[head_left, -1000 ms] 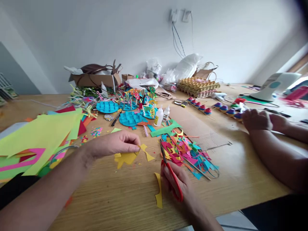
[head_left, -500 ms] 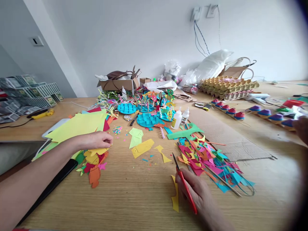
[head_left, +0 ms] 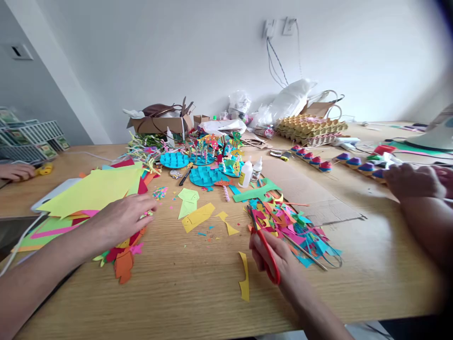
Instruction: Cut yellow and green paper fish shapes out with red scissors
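My right hand (head_left: 272, 257) grips red-handled scissors (head_left: 266, 252), their dark blades pointing away from me. Beside it on the wooden table lies a curved yellow paper scrap (head_left: 244, 278). My left hand (head_left: 129, 217) hovers over a heap of cut-out paper shapes, with its fingers loosely apart and nothing visible in them. An orange fish-like cut-out (head_left: 123, 265) shows at the heap's near end. Between my hands lie a yellow paper piece (head_left: 198, 217) with drawn lines, a light green paper piece (head_left: 188, 200) and a small yellow offcut (head_left: 228, 224).
Yellow paper sheets (head_left: 95, 189) are stacked at left. Colourful scraps (head_left: 300, 231) pile up at right near flat cardboard (head_left: 307, 189). Glue bottles (head_left: 245, 174) stand by blue slotted discs (head_left: 205, 176). Other people's hands show at far right (head_left: 414, 182) and far left (head_left: 17, 172).
My left hand has loosened from a closed curl, its fingers now extended over the cut-outs. My right hand has lifted slightly from the yellow scrap with the scissors. The view has turned right.
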Demonstrator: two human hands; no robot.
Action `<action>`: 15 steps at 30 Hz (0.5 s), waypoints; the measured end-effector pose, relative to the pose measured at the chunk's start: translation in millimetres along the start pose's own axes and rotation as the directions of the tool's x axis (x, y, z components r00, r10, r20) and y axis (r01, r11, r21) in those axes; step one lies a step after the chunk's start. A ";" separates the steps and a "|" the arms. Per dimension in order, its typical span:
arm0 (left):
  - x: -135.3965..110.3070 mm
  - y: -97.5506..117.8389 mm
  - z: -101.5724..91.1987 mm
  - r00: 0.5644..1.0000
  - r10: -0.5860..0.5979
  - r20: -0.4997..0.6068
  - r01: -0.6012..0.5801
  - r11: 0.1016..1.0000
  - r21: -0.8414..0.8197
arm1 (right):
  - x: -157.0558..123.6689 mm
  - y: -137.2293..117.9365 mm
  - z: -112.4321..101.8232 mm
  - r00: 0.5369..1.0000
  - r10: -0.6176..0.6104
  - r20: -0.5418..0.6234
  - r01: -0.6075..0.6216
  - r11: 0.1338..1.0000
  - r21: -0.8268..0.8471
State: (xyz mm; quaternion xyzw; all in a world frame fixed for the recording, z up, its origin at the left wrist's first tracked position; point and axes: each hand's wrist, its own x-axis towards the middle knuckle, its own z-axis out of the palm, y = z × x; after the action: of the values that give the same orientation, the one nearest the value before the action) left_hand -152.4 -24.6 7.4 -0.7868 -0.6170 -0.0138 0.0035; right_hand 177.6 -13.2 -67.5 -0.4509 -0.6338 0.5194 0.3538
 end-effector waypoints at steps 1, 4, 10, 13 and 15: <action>1.4 15.8 -2.6 0.996 0.079 -0.031 -0.079 0.997 0.007 | 4.5 -6.0 -3.5 0.999 -0.020 -0.033 0.021 0.999 0.041; 6.8 78.4 -5.2 0.921 0.336 -0.197 -0.346 0.938 -0.017 | 25.9 -23.6 -12.5 0.982 -0.134 -0.131 0.157 0.970 0.183; 30.4 198.9 17.6 0.544 0.749 -0.377 -0.797 0.602 0.045 | 83.0 -46.9 -1.7 0.933 -0.241 -0.266 0.328 0.872 0.364; 43.5 225.9 31.6 0.465 0.766 -0.445 -0.828 0.553 0.087 | 106.3 -52.0 10.8 0.919 -0.272 -0.286 0.359 0.876 0.322; 45.8 234.8 38.7 0.488 0.739 -0.465 -0.820 0.570 0.045 | 119.6 -52.5 16.9 0.914 -0.280 -0.295 0.364 0.886 0.288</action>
State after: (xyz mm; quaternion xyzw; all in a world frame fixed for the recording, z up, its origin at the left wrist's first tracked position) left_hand 87.2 -35.3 -27.4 -0.9525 -0.1694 -0.2417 0.0746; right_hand 110.3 90.6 -22.1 -0.3321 -0.5535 0.4937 0.5828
